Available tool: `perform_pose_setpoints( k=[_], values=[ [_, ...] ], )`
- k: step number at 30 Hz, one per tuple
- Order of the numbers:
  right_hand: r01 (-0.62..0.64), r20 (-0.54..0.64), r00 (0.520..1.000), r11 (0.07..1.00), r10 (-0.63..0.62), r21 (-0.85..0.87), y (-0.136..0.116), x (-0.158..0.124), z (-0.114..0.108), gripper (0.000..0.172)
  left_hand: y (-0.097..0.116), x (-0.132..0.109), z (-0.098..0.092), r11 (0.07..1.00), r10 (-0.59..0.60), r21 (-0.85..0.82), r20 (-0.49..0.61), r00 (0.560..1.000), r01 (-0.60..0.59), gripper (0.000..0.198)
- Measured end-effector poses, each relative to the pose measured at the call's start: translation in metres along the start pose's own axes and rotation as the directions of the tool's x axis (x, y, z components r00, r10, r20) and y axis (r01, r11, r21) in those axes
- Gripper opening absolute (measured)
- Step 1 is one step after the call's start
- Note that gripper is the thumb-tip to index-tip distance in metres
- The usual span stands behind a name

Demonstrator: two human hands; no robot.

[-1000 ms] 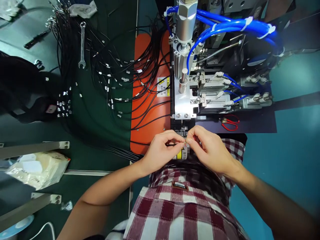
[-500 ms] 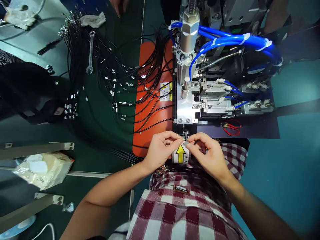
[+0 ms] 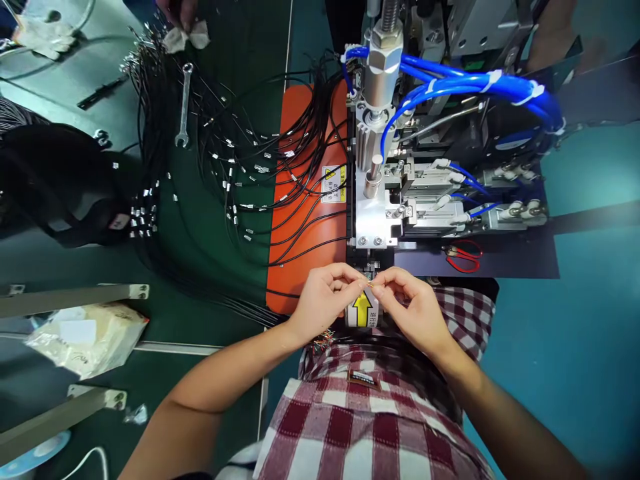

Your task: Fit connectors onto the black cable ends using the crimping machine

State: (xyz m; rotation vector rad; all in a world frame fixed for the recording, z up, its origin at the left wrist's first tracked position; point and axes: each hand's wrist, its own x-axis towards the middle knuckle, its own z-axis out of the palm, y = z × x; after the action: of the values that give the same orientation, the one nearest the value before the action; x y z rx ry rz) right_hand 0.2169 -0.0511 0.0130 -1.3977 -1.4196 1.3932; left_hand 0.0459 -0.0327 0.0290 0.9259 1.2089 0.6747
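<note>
Wide floor [image 3: 560,373] rightward, machine edge [image 3: 371,243] ahead, left hand [image 3: 323,300] and right hand [image 3: 414,308] pinching wire [image 3: 369,285]

The thin wire [image 3: 371,285] looks yellowy-orange (it is so tiny that it's hard to tell). The cables [image 3: 313,110] are black with silver tips [image 3: 263,169]. The worktop [image 3: 215,270] is dark green, and the flat plate [image 3: 300,275] is bright orange-red. The big tubes [image 3: 520,79] are blue with white ties [image 3: 493,81]. The arrow [image 3: 363,311] is yellow with a black edge. The clothes [image 3: 330,427] have dark red and white checks. The floor [image 3: 550,347] is blue-green.
</note>
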Motion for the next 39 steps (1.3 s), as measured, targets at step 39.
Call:
perform_pose_setpoints(
  k=[39],
  values=[
    [-0.087, 0.071, 0.994, 0.996, 0.084, 0.038, -0.007, -0.01, -0.001, 0.018, 0.002, -0.004, 0.009, 0.997, 0.044, -0.068, 0.043, 0.998, -0.041, 0.026]
  ],
)
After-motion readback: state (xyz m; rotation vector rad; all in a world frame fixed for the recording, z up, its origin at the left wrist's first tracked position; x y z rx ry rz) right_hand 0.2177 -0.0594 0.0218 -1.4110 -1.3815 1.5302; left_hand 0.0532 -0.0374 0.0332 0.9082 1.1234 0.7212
